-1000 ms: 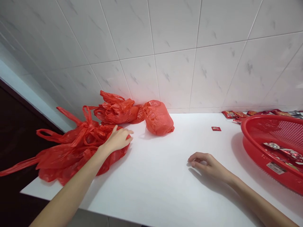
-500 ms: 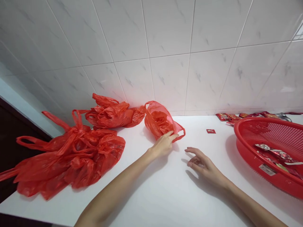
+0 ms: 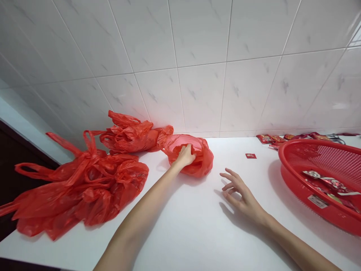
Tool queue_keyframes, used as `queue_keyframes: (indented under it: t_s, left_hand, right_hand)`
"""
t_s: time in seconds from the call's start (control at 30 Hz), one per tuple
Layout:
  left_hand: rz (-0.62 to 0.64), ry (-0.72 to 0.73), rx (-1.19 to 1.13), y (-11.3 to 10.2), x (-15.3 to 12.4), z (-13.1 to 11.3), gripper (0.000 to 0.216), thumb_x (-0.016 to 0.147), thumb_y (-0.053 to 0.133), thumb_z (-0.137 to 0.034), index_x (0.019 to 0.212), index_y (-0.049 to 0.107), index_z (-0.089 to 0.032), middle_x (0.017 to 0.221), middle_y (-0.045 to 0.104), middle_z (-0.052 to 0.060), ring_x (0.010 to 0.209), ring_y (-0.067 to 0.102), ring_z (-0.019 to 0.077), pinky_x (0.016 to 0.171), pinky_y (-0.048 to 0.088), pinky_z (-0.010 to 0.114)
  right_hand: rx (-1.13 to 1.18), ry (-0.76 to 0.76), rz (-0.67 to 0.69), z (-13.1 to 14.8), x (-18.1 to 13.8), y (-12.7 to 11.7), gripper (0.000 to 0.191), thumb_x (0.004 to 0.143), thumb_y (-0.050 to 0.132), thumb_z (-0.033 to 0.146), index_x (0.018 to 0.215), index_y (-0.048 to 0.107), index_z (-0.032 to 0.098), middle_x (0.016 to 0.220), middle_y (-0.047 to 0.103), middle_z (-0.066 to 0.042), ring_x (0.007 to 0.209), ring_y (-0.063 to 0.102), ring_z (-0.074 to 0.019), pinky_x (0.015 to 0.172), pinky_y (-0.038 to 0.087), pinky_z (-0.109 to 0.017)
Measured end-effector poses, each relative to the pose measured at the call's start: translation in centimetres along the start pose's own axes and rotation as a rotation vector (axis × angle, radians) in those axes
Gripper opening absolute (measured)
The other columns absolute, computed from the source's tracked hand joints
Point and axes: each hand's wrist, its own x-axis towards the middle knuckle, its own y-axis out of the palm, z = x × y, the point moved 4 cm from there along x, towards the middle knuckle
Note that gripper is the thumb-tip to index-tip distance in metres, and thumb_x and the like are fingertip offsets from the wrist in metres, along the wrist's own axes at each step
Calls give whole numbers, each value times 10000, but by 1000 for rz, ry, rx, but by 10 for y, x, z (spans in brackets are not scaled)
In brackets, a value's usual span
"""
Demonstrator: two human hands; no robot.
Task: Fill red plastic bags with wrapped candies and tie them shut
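Note:
A red plastic bag stands on the white table with its mouth open and more crumpled red plastic inside. My left hand reaches into that mouth from the front, its fingers curled and closed on the red plastic. Its fingertips are partly hidden inside the bag. To the right, my right hand hovers low over the table, fingers apart and holding nothing. A small red packet lies flat behind it, nearer the wall.
Several tied red bags are heaped at the left, with more red bags against the tiled wall. A red plastic basket holding wrapped packets stands at the right. A row of packets lies behind it.
My left hand has moved from the bag's right-hand handle leftward into its mouth. The bag has turned and slumped lower. My right hand has barely moved, its fingers slightly more spread.

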Motion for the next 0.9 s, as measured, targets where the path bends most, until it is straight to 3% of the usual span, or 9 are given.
queue_keyframes:
  t_s: [0.13,0.23,0.33,0.4,0.5,0.63,0.73,0.9]
  left_hand:
    - [23,-4,-34,17,2,5,475,831,635,-176,1299,576,-123,1289,654,206,1181,630,325,924,501,384]
    - [38,65,-76,24,0,-5,266,841,569,-105,1065,703,-157,1162,734,125,1107,666,265,932,494,332]
    - [28,108,-119,21,-2,-17,225,856,541,-100,965,720,-179,1102,757,88,1056,682,229,931,489,301]
    - [5,97,-134,17,-4,-21,186,848,609,-185,1008,704,-175,1113,746,110,1059,676,261,907,495,330]
    - [-22,39,-156,15,-5,-20,301,742,747,-285,998,679,-142,1048,735,171,993,674,343,816,499,389]
    - [-32,23,-284,17,-2,-15,118,664,723,-143,768,669,-156,760,717,102,806,674,301,727,479,356]
    - [-75,82,-472,10,1,-18,93,667,665,-111,737,687,-169,662,676,27,750,657,232,731,478,316]
    - [-203,131,-866,-26,3,-17,249,737,649,-283,941,727,-164,841,731,32,834,672,190,789,507,292]
  right_hand:
    - [-114,-86,54,10,-3,10,458,1001,491,315,1448,471,412,1663,115,-74,1039,641,-196,892,600,-422]
    - [-153,-97,125,12,-4,18,509,996,499,295,1479,438,442,1680,-5,-52,1057,632,-200,900,601,-434]
    - [-132,-62,122,7,-3,20,553,978,511,269,1496,416,438,1678,-17,-52,1077,622,-209,857,620,-406]
    - [-123,-51,85,4,-2,19,555,971,507,254,1490,430,432,1678,-16,-47,1072,622,-209,834,627,-391]
    - [-149,-60,46,4,-2,18,532,965,505,241,1461,478,431,1680,-25,-36,1053,630,-207,835,627,-392]
    - [-207,-93,67,6,-5,22,566,954,498,212,1471,463,439,1679,-26,-38,1108,623,-237,861,617,-417]
    - [-197,-91,71,3,-5,24,659,938,511,201,1534,342,424,1669,51,-89,1072,644,-235,851,617,-428]
    - [-147,-118,20,0,0,20,736,947,507,214,1588,184,373,1508,404,-128,1118,636,-249,915,585,-447]
